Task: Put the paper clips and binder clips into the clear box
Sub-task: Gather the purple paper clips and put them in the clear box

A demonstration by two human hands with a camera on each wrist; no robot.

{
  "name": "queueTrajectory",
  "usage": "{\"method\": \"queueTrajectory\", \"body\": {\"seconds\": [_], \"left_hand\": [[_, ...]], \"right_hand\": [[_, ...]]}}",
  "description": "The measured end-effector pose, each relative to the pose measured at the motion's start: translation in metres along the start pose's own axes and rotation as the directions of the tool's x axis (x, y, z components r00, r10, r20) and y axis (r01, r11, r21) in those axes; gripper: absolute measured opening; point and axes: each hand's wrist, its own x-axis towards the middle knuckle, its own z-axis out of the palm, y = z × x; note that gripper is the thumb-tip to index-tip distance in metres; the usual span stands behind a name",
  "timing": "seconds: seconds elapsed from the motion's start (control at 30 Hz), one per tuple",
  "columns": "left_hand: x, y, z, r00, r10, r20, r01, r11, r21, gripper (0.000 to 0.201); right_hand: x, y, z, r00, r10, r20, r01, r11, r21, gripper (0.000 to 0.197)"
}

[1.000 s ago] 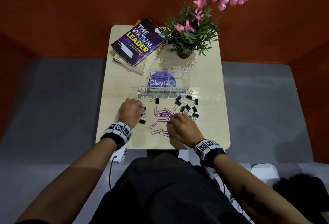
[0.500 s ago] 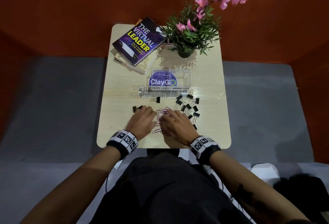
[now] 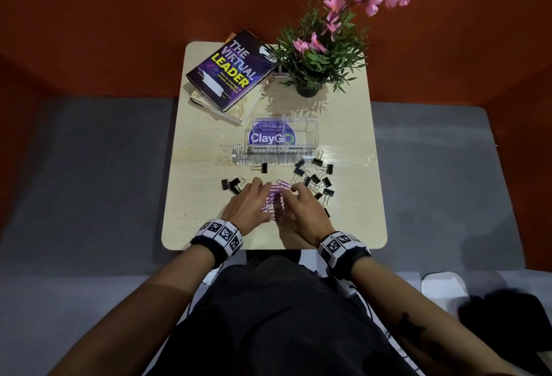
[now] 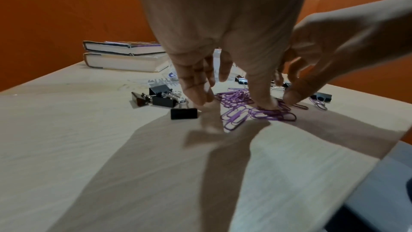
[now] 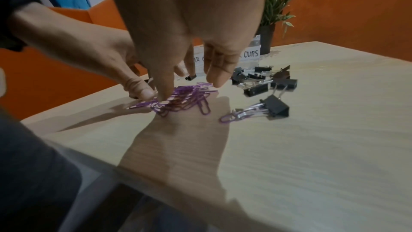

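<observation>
A pile of purple paper clips [image 3: 276, 193] lies on the wooden table [image 3: 209, 226], between my two hands. My left hand [image 3: 254, 200] and right hand [image 3: 298, 203] stand close together over the pile, fingers pointing down. In the wrist views both thumbs press on the paper clips [image 4: 236, 112] [image 5: 185, 100]. Neither hand holds anything. Black binder clips [image 3: 316, 178] lie scattered right of the pile, and a few more binder clips [image 3: 231, 185] lie to its left. The clear box [image 3: 283, 136] stands open behind them, its lid [image 3: 268, 158] flat in front.
Two stacked books [image 3: 230, 73] lie at the back left and a potted plant [image 3: 307, 88] with pink flowers at the back right. One binder clip [image 5: 276, 107] lies near the right hand with a purple paper clip at its handles. Grey seat surrounds the small table.
My left hand has moved right, from the binder clips at the left to the paper clips. Both hands have closed in on the pile, and the spread clips are bunched together.
</observation>
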Motion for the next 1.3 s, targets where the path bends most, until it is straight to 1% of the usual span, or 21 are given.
{"method": "queueTrajectory", "body": {"seconds": [0.07, 0.1, 0.13, 0.2, 0.27, 0.33, 0.43, 0.47, 0.57, 0.6, 0.67, 0.73, 0.77, 0.8, 0.83, 0.93, 1.0, 1.07, 1.13, 1.23, 1.3], "left_hand": [[0.003, 0.001, -0.001, 0.999, -0.011, 0.042, 0.009, 0.999, 0.033, 0.102], [0.005, 0.003, -0.002, 0.997, -0.015, 0.072, 0.011, 0.998, 0.054, 0.109], [0.007, 0.004, -0.001, 0.995, -0.017, 0.099, 0.01, 0.997, 0.071, 0.112], [0.013, 0.006, -0.003, 0.99, -0.024, 0.139, 0.016, 0.998, 0.054, 0.105], [0.014, 0.005, -0.005, 0.992, -0.013, 0.125, 0.012, 1.0, 0.01, 0.087], [0.014, 0.003, -0.006, 0.997, 0.001, 0.081, 0.0, 1.0, -0.005, 0.076], [0.011, -0.002, -0.003, 0.998, 0.006, 0.064, -0.005, 1.0, -0.024, 0.078], [0.012, -0.002, -0.002, 0.998, 0.011, 0.06, -0.009, 0.999, -0.036, 0.077], [0.014, -0.004, -0.002, 1.0, -0.005, 0.021, 0.006, 0.997, -0.083, 0.063], [0.014, -0.004, -0.002, 1.0, -0.015, 0.007, 0.015, 0.995, -0.094, 0.061], [0.012, -0.004, -0.002, 1.0, -0.028, -0.001, 0.028, 0.996, -0.085, 0.063], [0.01, -0.002, 0.001, 1.0, -0.022, 0.008, 0.023, 0.999, -0.031, 0.077], [0.01, 0.0, 0.003, 1.0, -0.023, 0.016, 0.023, 1.0, 0.002, 0.082], [0.01, 0.003, 0.005, 0.999, -0.027, 0.019, 0.027, 0.999, 0.027, 0.082], [0.011, 0.005, 0.007, 0.999, -0.035, 0.013, 0.035, 0.999, 0.039, 0.077], [0.014, 0.008, 0.01, 0.999, -0.038, -0.024, 0.039, 0.999, 0.03, 0.056], [0.016, 0.007, 0.01, 0.999, -0.027, -0.033, 0.028, 0.999, 0.018, 0.039], [0.019, 0.006, 0.008, 0.999, -0.02, -0.045, 0.021, 1.0, 0.017, 0.022], [0.022, 0.004, 0.006, 0.998, -0.023, -0.054, 0.024, 1.0, 0.017, 0.01], [0.027, -0.004, 0.006, 0.995, -0.054, -0.081, 0.053, 0.999, -0.015, 0.008], [0.029, -0.007, 0.001, 0.99, -0.093, -0.11, 0.081, 0.991, -0.104, 0.008]], "right_hand": [[-0.002, 0.004, 0.001, 0.997, 0.066, 0.031, -0.066, 0.998, 0.001, 0.084], [-0.001, 0.006, 0.002, 0.995, 0.087, 0.057, -0.087, 0.996, -0.005, 0.089], [0.0, 0.007, 0.002, 0.992, 0.098, 0.077, -0.098, 0.995, -0.008, 0.089], [0.005, 0.008, 0.003, 0.99, 0.11, 0.089, -0.111, 0.994, 0.009, 0.076], [0.01, 0.008, 0.002, 0.989, 0.13, 0.065, -0.134, 0.99, 0.048, 0.063], [0.014, 0.007, 0.001, 0.985, 0.168, 0.048, -0.171, 0.982, 0.076, 0.063], [0.018, 0.002, 0.001, 0.981, 0.18, 0.072, -0.185, 0.98, 0.073, 0.081], [0.02, 0.002, 0.002, 0.984, 0.161, 0.079, -0.165, 0.985, 0.056, 0.078], [0.023, 0.001, 0.004, 0.992, 0.102, 0.078, -0.104, 0.994, 0.028, 0.055], [0.022, 0.001, 0.004, 0.993, 0.102, 0.063, -0.104, 0.994, 0.041, 0.054], [0.019, 0.002, 0.004, 0.991, 0.129, 0.021, -0.13, 0.988, 0.079, 0.065], [0.017, 0.002, 0.003, 0.987, 0.157, 0.043, -0.159, 0.985, 0.063, 0.083], [0.016, 0.002, 0.003, 0.986, 0.152, 0.073, -0.153, 0.988, 0.021, 0.087], [0.016, 0.002, 0.004, 0.986, 0.139, 0.093, -0.137, 0.99, -0.025, 0.083], [0.017, 0.002, 0.005, 0.986, 0.134, 0.098, -0.129, 0.99, -0.051, 0.072], [0.02, 0.004, 0.004, 0.991, 0.134, 0.018, -0.133, 0.99, -0.045, 0.031], [0.022, 0.005, 0.003, 0.992, 0.124, -0.007, -0.124, 0.991, -0.057, 0.018], [0.023, 0.007, 0.0, 0.992, 0.124, -0.019, -0.125, 0.991, -0.048, 0.014], [0.025, 0.01, -0.005, 0.986, 0.165, -0.017, -0.165, 0.986, -0.005, 0.012], [0.026, 0.017, -0.012, 0.973, 0.231, -0.007, -0.23, 0.969, 0.086, 0.01], [0.027, 0.023, -0.017, 0.968, 0.251, -0.009, -0.246, 0.955, 0.164, 0.008]]}}
